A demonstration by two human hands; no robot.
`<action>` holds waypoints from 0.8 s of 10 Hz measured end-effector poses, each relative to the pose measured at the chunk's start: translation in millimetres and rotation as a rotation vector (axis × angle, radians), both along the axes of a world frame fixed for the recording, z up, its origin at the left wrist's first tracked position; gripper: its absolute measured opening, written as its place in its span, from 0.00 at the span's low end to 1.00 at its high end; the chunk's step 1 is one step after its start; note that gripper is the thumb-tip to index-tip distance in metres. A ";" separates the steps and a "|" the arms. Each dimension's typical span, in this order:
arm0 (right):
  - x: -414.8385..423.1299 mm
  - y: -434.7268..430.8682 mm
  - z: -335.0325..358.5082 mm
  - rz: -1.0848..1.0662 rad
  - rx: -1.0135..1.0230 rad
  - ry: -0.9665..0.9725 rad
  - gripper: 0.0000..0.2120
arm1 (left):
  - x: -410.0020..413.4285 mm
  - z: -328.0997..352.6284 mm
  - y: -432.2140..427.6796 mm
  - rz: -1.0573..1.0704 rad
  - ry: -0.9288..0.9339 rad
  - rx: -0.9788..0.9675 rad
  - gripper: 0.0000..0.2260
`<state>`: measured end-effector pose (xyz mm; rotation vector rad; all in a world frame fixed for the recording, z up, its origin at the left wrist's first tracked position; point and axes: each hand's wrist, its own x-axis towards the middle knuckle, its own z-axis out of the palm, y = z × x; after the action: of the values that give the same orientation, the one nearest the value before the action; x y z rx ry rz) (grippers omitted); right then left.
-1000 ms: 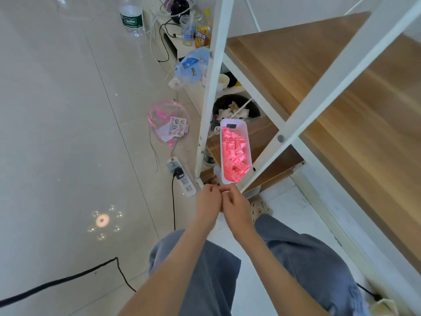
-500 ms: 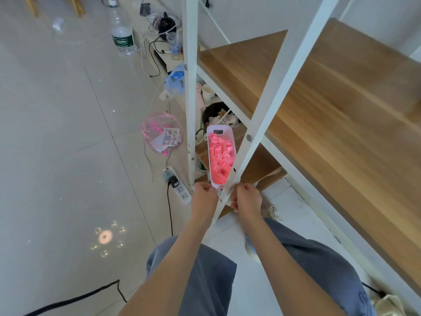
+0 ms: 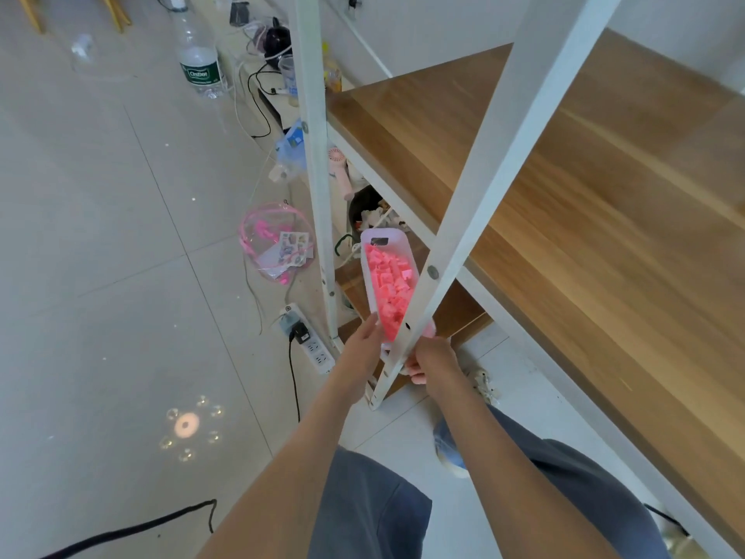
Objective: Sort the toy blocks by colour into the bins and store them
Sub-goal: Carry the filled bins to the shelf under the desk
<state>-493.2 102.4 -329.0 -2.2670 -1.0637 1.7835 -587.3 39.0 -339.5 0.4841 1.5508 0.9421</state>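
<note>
Pink toy blocks (image 3: 389, 285) filled a long white bin (image 3: 386, 237), which sat low in a white-framed shelf unit, on its bottom wooden board, with its far end pointing to about 12 o'clock. A slanting white frame bar (image 3: 483, 187) crossed in front of the bin's near right corner and hid part of it.

The left hand (image 3: 364, 342) lay at 7 o'clock of the bin, its fingers straight and pressed together, flat against the bin's left wall near the near end; its thumb could not be seen. The right hand (image 3: 432, 360) was at 5 o'clock of the bin, just behind the bar, with its fingers curled round the bin's near end.

A broad wooden shelf (image 3: 584, 187) spread from 1 to 4 o'clock above the bin. On the tiled floor, a white power strip (image 3: 310, 341) lay at 9 o'clock of the hands, a clear pink bag (image 3: 275, 244) at 10 o'clock of the bin, and a water bottle (image 3: 197, 54) stood far off at 11 o'clock.
</note>
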 end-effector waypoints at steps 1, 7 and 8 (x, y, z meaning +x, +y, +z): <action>8.9 5.3 -6.5 -0.082 0.048 0.055 0.15 | 4.3 12.8 6.6 -0.047 -0.051 0.013 0.13; 5.4 2.8 -19.7 -0.466 0.071 0.390 0.14 | -0.3 -1.9 22.8 -0.101 -0.084 0.032 0.13; 1.1 0.1 -20.4 -0.497 0.075 0.451 0.16 | -3.6 -11.4 28.0 -0.046 -0.041 -0.033 0.12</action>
<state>-492.1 102.5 -349.3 -1.7460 -0.4315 1.8514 -591.0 67.0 -350.9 0.4723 1.5095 0.8852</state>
